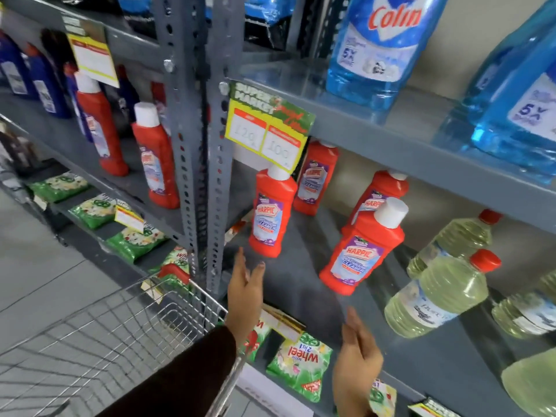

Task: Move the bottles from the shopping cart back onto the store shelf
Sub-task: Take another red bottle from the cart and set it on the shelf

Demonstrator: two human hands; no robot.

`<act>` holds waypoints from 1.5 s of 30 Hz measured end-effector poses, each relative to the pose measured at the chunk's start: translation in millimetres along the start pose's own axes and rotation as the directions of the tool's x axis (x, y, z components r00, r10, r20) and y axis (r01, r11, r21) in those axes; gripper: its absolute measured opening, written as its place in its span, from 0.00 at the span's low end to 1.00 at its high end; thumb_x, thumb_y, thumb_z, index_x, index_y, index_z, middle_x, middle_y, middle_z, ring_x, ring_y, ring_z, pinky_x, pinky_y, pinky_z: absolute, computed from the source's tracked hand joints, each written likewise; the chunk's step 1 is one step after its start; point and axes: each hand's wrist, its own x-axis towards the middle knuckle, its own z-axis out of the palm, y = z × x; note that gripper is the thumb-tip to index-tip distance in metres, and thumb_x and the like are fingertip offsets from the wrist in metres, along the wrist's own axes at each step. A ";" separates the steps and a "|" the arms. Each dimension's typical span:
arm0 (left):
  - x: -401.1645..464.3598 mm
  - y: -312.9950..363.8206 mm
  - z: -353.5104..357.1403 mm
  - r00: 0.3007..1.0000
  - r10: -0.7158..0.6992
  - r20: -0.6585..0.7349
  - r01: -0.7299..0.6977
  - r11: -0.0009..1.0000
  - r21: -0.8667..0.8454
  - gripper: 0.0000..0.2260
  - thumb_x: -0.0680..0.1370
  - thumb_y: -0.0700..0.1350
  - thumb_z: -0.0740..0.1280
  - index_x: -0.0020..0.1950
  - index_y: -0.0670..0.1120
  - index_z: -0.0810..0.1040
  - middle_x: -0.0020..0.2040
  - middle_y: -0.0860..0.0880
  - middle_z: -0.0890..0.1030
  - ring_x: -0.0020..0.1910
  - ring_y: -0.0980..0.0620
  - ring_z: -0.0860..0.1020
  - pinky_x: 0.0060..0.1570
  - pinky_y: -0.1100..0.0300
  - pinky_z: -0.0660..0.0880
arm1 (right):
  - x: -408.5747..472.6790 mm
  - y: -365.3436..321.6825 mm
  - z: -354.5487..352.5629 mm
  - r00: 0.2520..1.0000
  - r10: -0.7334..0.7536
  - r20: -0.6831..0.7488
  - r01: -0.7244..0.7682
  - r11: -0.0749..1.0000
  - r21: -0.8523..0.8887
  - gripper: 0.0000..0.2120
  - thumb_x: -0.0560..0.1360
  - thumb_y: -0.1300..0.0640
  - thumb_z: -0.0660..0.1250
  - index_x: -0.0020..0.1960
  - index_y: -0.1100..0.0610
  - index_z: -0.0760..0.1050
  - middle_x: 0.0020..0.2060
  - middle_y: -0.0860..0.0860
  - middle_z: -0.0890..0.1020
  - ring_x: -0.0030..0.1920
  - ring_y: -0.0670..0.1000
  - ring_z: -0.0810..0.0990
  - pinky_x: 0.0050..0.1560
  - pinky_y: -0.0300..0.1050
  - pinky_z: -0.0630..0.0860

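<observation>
Nearest, the left hand and the right hand are held open and empty before the shelf. Red bottles stand on it. The cart seems empty, so probably only a check is needed.

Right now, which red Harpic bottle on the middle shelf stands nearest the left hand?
The leftmost red Harpic bottle, below the hanging price tag, just above the open left hand; the other three stand farther right.
</observation>
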 end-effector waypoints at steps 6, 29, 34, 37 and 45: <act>45.7 30.2 -15.1 0.993 -0.008 0.121 0.002 0.999 0.054 0.24 0.76 0.37 0.62 0.67 0.58 0.65 0.61 0.67 0.69 0.61 0.60 0.70 0.61 0.62 0.62 | 9.2 -14.0 94.5 0.801 0.030 0.597 0.111 0.974 -0.198 0.27 0.78 0.69 0.63 0.75 0.57 0.65 0.72 0.44 0.68 0.74 0.46 0.65 0.73 0.40 0.62; 106.5 8.6 -15.3 0.865 -0.354 0.357 0.028 0.743 0.669 0.33 0.75 0.40 0.62 0.77 0.56 0.54 0.77 0.46 0.61 0.73 0.43 0.62 0.60 0.61 0.60 | 22.5 0.4 144.8 0.857 -0.090 0.508 0.206 0.962 -0.177 0.34 0.80 0.67 0.59 0.80 0.49 0.50 0.69 0.46 0.70 0.68 0.47 0.69 0.74 0.48 0.64; 114.0 7.7 -3.0 0.840 -0.430 0.330 -0.012 0.595 0.804 0.37 0.75 0.42 0.60 0.78 0.54 0.44 0.78 0.42 0.55 0.75 0.37 0.58 0.70 0.54 0.58 | 23.9 3.9 144.7 0.861 -0.082 0.502 0.179 0.973 -0.149 0.33 0.80 0.67 0.58 0.80 0.50 0.51 0.68 0.46 0.70 0.68 0.47 0.70 0.73 0.47 0.64; 115.6 7.5 0.3 0.876 -0.393 0.279 -0.019 0.550 0.835 0.35 0.79 0.40 0.59 0.78 0.54 0.41 0.79 0.42 0.51 0.76 0.36 0.54 0.73 0.51 0.53 | 24.2 1.5 146.6 0.869 -0.089 0.486 0.166 0.979 -0.118 0.33 0.80 0.68 0.58 0.80 0.52 0.52 0.67 0.44 0.70 0.66 0.44 0.71 0.71 0.40 0.66; 13.7 8.4 -56.4 0.960 -0.065 0.272 0.000 0.973 0.232 0.24 0.77 0.34 0.57 0.74 0.46 0.65 0.72 0.53 0.68 0.70 0.56 0.68 0.61 0.63 0.68 | -4.2 -8.5 89.8 0.851 -0.046 0.523 0.047 0.999 0.011 0.27 0.79 0.72 0.57 0.75 0.56 0.65 0.72 0.42 0.68 0.69 0.34 0.68 0.67 0.28 0.65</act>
